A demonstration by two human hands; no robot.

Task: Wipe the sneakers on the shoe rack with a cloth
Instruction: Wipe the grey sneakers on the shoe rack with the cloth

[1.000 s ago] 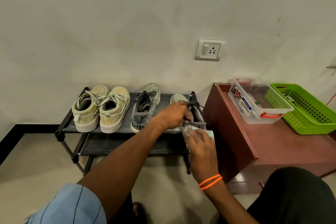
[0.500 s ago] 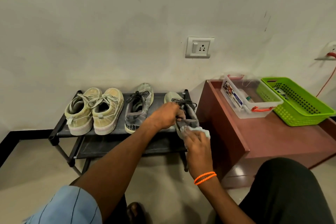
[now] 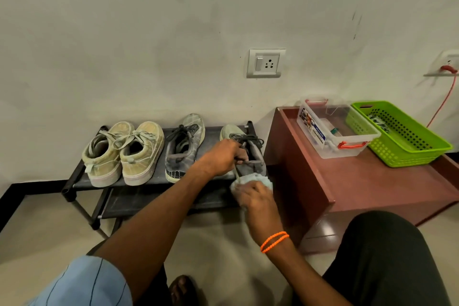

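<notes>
Left hand (image 3: 223,158): curled over the collar of the right-most grey sneaker (image 3: 248,154); the shoe is gripped at its opening, with the fingers (image 3: 242,155) tucked by the laces.
Right hand (image 3: 255,197): closed around a pale cloth (image 3: 255,179); the cloth is bunched under the fingers and pressed against the heel end of the gripped sneaker. An orange band (image 3: 274,242) is worn on this wrist.
Gripped sneaker: set at the right end of the top shelf of the shoe rack (image 3: 74,181), toe toward the wall, heel at the front edge.
Second grey sneaker (image 3: 183,148): stood just left of the gripped one, apart from both hands.
Beige sneakers (image 3: 124,154): a pair placed side by side at the left end of the same shelf, touching each other.
Shoe rack: black, two shelves, placed against the wall on the floor.
Desk (image 3: 360,181): reddish brown, just right of the rack; a clear plastic box (image 3: 332,129) and a green basket (image 3: 402,134) are carried on it, side by side.
Wall socket (image 3: 265,63): mounted above the rack's right end.
</notes>
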